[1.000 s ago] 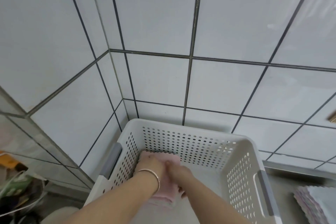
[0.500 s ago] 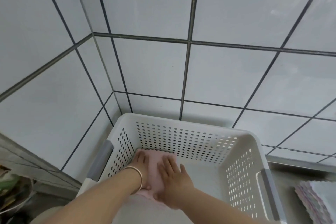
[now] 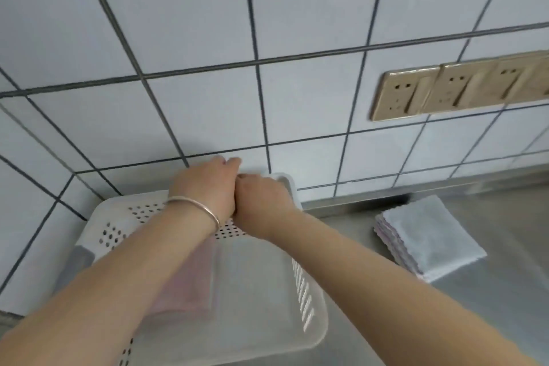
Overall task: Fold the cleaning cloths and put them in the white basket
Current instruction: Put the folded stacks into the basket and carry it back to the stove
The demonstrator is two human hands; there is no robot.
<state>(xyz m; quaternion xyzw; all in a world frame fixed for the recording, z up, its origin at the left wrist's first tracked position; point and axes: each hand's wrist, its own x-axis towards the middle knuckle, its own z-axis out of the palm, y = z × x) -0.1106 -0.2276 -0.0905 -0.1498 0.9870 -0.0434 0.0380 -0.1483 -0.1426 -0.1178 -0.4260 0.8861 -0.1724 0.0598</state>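
Folded pink cloth (image 3: 190, 282) in white basket (image 3: 309, 300), beneath forearms, behind fingers (image 3: 228, 162)

No readable text — anywhere.

Steel counter (image 3: 490, 321) carries white basket (image 3: 309, 315) and stacked cloths (image 3: 427, 242).

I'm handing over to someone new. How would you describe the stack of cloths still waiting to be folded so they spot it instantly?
Start at the row of gold wall sockets on the tiled wall, then drop down to the steel counter. The stack of cloths lies there, right of the white basket and outside it. Its pale blue top and scalloped edges distinguish it from the folded pink cloth inside the basket.
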